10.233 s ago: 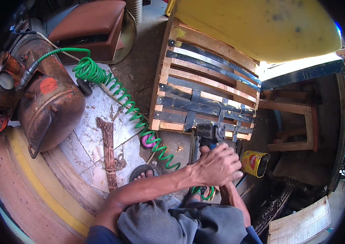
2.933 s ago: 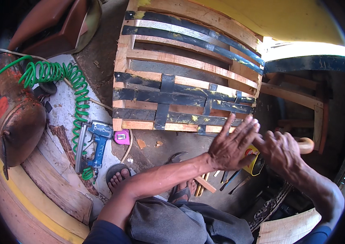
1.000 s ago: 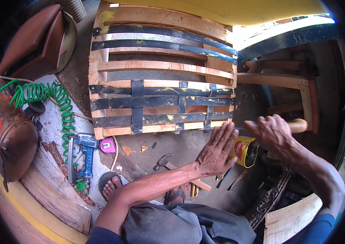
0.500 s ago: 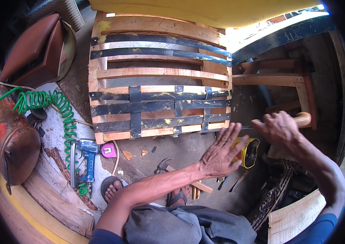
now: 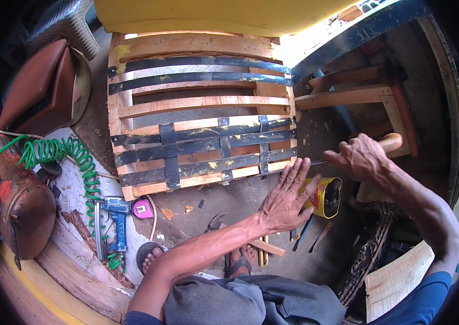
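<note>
A wooden seat frame [image 5: 197, 103] crossed with black webbing straps [image 5: 208, 143] lies on the floor in front of me. My right hand [image 5: 360, 158] is shut on a tool with a rounded wooden handle [image 5: 392, 142]; its thin metal shaft [image 5: 316, 162] points at the frame's lower right corner. My left hand [image 5: 288, 198] is flat with fingers spread just below that corner, fingertips close to the shaft, holding nothing. A yellow can [image 5: 328, 196] lies right beside the left hand.
A blue air stapler [image 5: 116, 219] on a green coiled hose [image 5: 72, 157] lies at the left by a pink tape measure [image 5: 143, 208] and a rusty compressor tank [image 5: 21, 206]. A hammer [image 5: 216, 221] lies near my sandalled feet. A wooden stool frame [image 5: 359, 92] stands at the right.
Ten seconds ago my left hand held the stapler at the frame; it now lies on the floor. My right hand has brought the wooden-handled tool to the frame's corner, the left hand beside it.
</note>
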Available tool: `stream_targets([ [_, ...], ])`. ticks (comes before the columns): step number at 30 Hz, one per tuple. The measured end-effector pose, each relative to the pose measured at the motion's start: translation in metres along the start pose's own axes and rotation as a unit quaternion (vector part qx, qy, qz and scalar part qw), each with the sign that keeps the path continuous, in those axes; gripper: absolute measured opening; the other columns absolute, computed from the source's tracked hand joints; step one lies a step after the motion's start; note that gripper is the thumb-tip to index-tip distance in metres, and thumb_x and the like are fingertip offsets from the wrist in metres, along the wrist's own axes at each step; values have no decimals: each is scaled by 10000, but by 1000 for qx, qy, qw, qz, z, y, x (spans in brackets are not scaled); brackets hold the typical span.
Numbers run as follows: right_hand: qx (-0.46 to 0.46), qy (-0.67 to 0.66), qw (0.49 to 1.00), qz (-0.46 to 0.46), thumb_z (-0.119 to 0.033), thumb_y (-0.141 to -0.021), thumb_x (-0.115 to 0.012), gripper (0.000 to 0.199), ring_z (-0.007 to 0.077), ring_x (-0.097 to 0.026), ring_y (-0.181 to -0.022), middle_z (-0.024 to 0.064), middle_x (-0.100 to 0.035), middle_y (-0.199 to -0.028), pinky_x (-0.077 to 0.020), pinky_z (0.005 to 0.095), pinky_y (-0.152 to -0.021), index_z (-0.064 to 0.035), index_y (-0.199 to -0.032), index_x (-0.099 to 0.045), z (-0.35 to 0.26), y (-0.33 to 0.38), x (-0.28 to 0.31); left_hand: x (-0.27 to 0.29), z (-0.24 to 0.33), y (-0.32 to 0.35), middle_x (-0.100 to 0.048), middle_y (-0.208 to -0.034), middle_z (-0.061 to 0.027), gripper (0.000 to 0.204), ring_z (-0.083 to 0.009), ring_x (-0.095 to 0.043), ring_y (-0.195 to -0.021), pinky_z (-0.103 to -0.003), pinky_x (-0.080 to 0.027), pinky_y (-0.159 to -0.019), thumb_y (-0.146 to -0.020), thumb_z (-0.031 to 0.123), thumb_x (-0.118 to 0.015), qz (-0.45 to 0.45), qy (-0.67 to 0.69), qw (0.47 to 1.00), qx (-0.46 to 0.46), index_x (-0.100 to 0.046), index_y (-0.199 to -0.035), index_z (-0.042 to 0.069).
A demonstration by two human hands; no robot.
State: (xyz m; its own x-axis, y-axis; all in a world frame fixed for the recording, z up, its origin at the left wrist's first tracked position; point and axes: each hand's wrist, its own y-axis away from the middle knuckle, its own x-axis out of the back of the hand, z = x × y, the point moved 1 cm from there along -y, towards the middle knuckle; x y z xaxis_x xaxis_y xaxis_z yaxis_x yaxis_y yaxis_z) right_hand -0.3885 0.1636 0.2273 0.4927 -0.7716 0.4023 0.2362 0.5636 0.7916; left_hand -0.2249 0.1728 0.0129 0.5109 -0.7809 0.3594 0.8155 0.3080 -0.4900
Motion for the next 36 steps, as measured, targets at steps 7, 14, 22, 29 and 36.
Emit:
stream_targets([
  [7,29,-63,993,94,-304,-1053,-518,213,250,-758,-718,48,-733,-808,-598,439,-620,-215,-1214,-625,-58,-78,-61,-6,-18,25,20,-1716,-318,1031,-454,28,-1608,-589,-45,-1291,-869,408,-739,-33,-5,997,64,-176,-1677,104],
  [14,3,-54,992,116,-329,-1009,-597,242,252,-759,-716,78,-696,-784,-570,412,-580,-241,-1233,-627,2,-2,-63,-12,7,-10,-8,-1732,-278,962,-413,-24,-1619,-536,-82,-1304,-881,329,-732,-56,8,998,-30,-221,-1669,118],
  [22,-3,-125,989,85,-293,-1037,-557,159,270,-718,-614,35,-659,-644,-556,410,-488,-202,-1083,-678,-23,-28,-85,-4,3,21,-307,-1625,-320,724,-466,-316,-1519,-546,-281,-1258,-963,288,-635,-23,21,998,56,-367,-1559,-25],
  [29,-194,-268,944,18,-445,-932,-700,305,328,-722,-644,116,-674,-632,-590,453,-616,-155,-838,-725,-52,151,-137,28,-63,12,-559,-1161,-139,464,-288,-553,-1113,-451,-456,-1017,-995,349,-626,-27,-280,953,-108,-574,-1317,20],
  [36,-405,-686,595,108,-301,-952,-732,277,164,-575,-606,133,-577,-644,-481,387,-604,-26,-986,-723,-260,220,-262,28,-80,-14,-578,-1114,-58,293,-209,-557,-1085,-343,-434,-901,-937,291,-640,-275,-476,800,-239,-625,-1172,116],
])
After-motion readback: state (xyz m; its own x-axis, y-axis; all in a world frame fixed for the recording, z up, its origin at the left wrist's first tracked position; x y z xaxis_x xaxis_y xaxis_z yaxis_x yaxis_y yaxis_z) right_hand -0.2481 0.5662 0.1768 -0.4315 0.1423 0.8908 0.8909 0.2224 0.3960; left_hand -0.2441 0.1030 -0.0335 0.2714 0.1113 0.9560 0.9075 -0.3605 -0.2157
